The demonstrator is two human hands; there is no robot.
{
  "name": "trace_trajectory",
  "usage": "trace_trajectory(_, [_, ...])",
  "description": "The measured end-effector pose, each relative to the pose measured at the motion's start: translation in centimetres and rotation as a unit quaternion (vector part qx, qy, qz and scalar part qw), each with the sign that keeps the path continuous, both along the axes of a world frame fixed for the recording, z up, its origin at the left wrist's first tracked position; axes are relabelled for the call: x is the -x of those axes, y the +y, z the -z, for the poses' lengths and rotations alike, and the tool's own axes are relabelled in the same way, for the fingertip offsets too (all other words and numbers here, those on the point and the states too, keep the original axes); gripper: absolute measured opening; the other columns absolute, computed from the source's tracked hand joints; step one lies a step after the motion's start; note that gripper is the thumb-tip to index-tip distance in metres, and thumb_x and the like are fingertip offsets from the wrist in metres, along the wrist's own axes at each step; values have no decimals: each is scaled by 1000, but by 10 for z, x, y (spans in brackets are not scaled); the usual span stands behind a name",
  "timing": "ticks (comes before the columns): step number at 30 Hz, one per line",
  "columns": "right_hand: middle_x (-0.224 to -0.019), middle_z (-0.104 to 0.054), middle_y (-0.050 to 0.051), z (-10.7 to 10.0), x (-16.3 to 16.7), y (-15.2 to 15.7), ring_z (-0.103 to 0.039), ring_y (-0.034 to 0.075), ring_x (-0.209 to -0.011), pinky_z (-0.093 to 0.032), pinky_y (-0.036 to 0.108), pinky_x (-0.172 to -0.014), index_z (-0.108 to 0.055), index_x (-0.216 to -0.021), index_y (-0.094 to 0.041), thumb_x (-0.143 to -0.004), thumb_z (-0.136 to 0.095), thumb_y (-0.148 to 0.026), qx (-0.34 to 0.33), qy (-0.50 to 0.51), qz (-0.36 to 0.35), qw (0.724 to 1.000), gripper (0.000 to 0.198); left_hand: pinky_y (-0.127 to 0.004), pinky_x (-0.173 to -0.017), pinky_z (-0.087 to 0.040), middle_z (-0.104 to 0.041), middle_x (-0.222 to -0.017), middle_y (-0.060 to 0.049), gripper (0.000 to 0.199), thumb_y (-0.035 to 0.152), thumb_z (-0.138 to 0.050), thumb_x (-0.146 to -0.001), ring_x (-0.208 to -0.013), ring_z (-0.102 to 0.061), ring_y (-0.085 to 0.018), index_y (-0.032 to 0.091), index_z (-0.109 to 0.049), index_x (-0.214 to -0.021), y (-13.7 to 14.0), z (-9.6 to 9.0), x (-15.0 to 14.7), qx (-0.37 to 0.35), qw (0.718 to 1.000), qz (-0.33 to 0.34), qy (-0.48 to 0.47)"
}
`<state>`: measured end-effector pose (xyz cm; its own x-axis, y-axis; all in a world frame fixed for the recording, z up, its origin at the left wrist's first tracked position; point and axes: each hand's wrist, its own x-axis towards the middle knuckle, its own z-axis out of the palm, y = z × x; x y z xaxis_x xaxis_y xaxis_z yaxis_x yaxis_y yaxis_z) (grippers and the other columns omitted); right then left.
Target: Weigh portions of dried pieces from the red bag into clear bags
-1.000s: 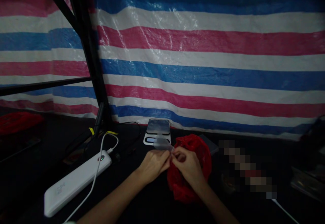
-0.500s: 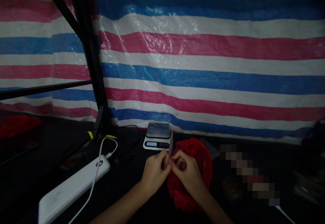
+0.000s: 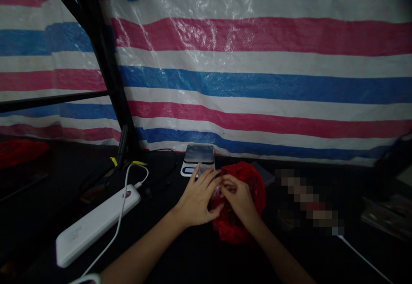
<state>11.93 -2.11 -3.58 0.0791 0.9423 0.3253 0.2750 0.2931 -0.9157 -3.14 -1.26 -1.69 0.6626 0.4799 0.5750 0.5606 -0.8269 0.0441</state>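
Pinching clear plastic bag (image 3: 216, 192) in right hand (image 3: 240, 196) near red bag (image 3: 230, 232) and scale (image 3: 199, 154), with left hand (image 3: 198, 200) spread open alongside. Probably light, limp, slippery; best taken by edge.

Left forearm: bare (image 3: 143, 245), rising from the bottom edge, left of centre, slanting up and right.
Left wrist: nearly straight (image 3: 179, 216), in line with the forearm.
Left hand: back toward the camera (image 3: 198, 200), below the frame's centre, fingers extended and fanned, thumb apart and pointing right.
Right forearm: bare (image 3: 278, 251), slanting up and left from the bottom edge, right of centre.
Right hand: just right of the left (image 3: 237, 196), fingers curled, thumb and forefinger drawn together in a pinch.
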Motion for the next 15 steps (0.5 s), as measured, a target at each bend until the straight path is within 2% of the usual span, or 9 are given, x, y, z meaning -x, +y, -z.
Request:
trace_trajectory(2, [-63,-64,1,0,-1,1,-60,13,-56,-47,22,-52,-62,-76,-17,-65,-54,-20,-1,0,-3,1000,14,-49,-101,-17,-51,-116,-10,60,47,-52,-70,-109,-42,-25,15,-40,-120,3,4,1,-1,1000,-19,-25])
trace_trajectory(7, [-68,-67,3,-3,2,-1,-60,14,-60,-47,23,-55,-65,-76,-16,-63,-56,-18,-2,10,-20,1000,16,-44,-95,-27,-53,-106,-9,59,50,-55,-70,-100,-47,-23,17,-43,-117,6,8,5,-27,996,-53,-72])
trace_trajectory(15, [-62,-66,2,-4,2,-2,-60,15,-56,-46,23,-53,-65,-74,-15,-62,-59,-23,28,44,-25,998,15,-42,-98,-22,-54,-109,-8,62,51,-52,-73,-103,-46,-22,18,-38,-124,7,5,5,-14,998,-48,-30])
